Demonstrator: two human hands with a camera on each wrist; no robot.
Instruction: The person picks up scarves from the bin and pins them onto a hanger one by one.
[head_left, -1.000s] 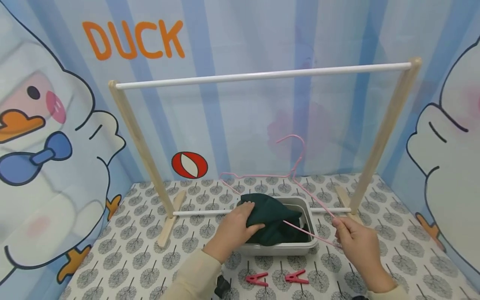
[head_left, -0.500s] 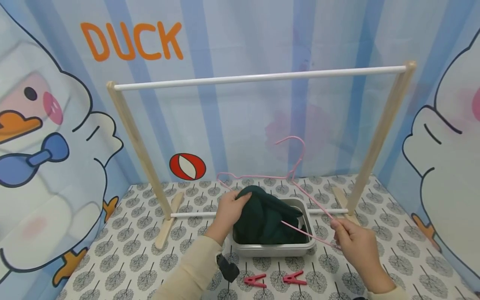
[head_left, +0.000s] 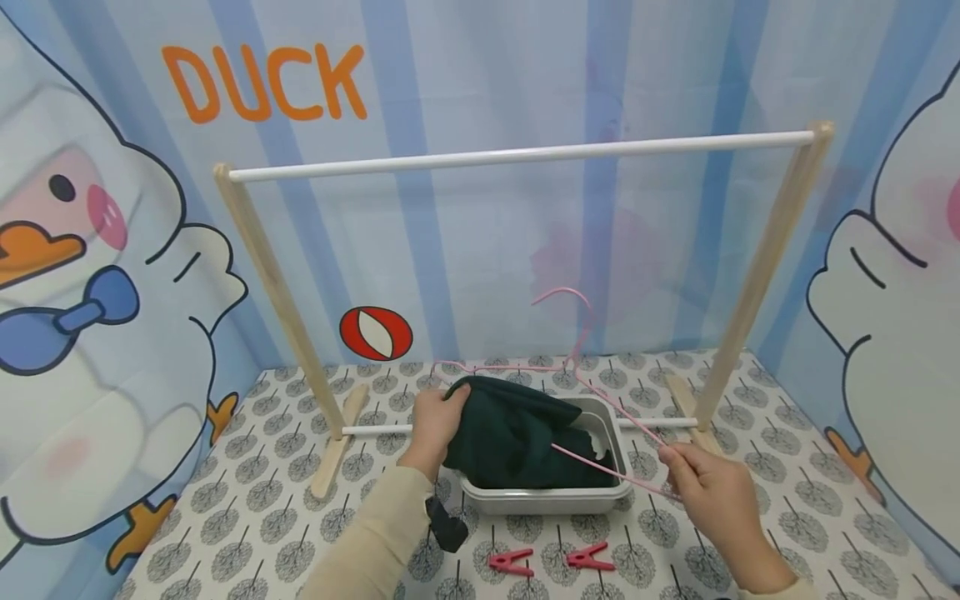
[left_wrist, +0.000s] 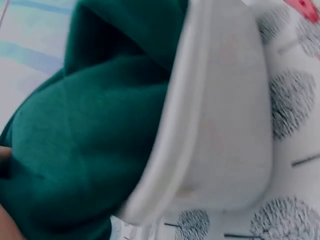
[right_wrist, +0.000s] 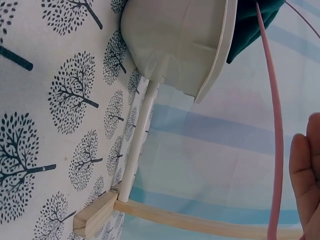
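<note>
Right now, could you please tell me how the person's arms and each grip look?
The left sleeve is long and cream, with a black attachment near the cuff. The right sleeve shows only a cream edge. The left grip and right grip are bare.

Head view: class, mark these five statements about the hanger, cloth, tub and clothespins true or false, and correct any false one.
1. The right hand grips the pink hanger. True.
2. The left hand holds the dark green cloth. True.
3. The pink hanger hangs from the upper rail. False: it is in the right hand.
4. Two red clothespins lie in front of the light grey tub. True.
5. All the cloth is outside the tub. False: some lies inside.
</note>
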